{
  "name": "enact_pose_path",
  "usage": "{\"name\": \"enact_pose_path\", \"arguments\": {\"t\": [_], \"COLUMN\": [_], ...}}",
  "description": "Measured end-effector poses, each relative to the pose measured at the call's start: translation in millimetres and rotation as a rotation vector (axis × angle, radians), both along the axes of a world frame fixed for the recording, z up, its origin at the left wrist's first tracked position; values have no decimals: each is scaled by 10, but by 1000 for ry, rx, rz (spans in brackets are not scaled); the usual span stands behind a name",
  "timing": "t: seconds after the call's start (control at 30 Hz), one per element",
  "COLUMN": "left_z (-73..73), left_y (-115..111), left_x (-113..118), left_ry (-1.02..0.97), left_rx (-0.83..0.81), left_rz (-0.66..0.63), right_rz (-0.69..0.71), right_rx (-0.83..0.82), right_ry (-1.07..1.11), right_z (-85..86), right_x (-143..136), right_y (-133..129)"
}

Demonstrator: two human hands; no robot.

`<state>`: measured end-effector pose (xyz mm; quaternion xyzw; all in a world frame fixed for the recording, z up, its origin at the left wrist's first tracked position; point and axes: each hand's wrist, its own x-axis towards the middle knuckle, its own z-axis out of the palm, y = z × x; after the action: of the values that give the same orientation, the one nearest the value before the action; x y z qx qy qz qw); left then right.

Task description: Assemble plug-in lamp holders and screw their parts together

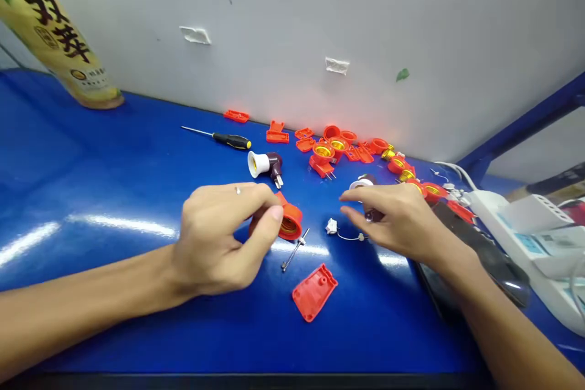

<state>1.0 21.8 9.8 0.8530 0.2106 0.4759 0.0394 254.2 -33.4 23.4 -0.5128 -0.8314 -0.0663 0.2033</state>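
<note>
My left hand [228, 234] is closed round a red lamp socket [291, 222], whose round mouth with a brass thread faces right; my fingers cover the rest of it. Fingers apart, my right hand [395, 216] hovers over the table, partly in front of a white and maroon lamp socket [364, 181]. Just left of its thumb lies a small white switch [331, 226] with a thin white wire [348, 237]. Between my hands, a thin metal rod with a spring [295, 251] rests below the red socket. Closer to me is a red plastic cover [315, 292], inner side up.
A screwdriver [232, 141] and another white and maroon socket [267, 166] lie behind my left hand. Several red sockets [323, 152] and covers line the wall. At right are a dark phone-like slab [484, 256] and a white power strip [512, 225]. A yellow bottle [59, 42] stands far left.
</note>
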Motion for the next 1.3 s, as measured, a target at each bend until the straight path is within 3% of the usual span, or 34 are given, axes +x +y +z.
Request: {"name": "enact_pose_path", "arguments": {"t": [0.1,0.2,0.33,0.53,0.93,1.3], "left_z": [18,18,29,17,70,132], "left_y": [141,259,405,572,615,684], "left_x": [-22,-55,-85,-95,-136,-202], "left_ry": [-16,-24,-40,-54,-19,26], "left_rx": [31,45,53,53,245,233], "left_rz": [76,130,189,240,203,249], "right_rz": [130,154,58,-31,-10,84], "right_rx": [55,74,83,-100,-75,53], "right_ry": [-65,-52,87,69,63,236], "right_z": [-92,-125,-123,-177,-77,-20], "right_x": [-91,-156,-55,154,83,55], "right_y": [-35,-53,24,180,175,223]}}
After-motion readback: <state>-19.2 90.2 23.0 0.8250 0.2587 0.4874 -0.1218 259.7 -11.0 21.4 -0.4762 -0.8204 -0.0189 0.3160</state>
